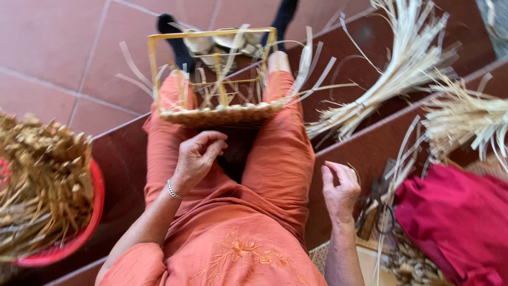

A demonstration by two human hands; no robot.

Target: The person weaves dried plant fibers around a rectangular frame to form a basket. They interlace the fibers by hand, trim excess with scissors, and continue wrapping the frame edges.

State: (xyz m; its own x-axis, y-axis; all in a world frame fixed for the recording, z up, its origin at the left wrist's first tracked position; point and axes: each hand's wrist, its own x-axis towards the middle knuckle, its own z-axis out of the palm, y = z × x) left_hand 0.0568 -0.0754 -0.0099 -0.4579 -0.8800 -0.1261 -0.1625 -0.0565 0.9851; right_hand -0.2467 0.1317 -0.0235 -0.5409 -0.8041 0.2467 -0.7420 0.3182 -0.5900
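Resting the half-woven basket (217, 100) on our knees, its base plaited but the yellow frame's sides bare, we curl our empty left hand (197, 156) just below it and hang our loosely open right hand (338, 188) near the loose strips (394, 175).

Half-woven basket frame (214, 79) on lap

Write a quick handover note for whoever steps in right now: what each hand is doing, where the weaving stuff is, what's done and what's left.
Left hand: loosely curled, empty as far as shows, on the lap just below the basket frame.
Right hand: beside the right thigh, reaching toward the loose strips; nothing gripped.
Frame rests on the knees. Strip bundle lies to the right, red tub of fibre to the left.
Done: woven band along the near edge.
Left: the frame's sides stand bare.
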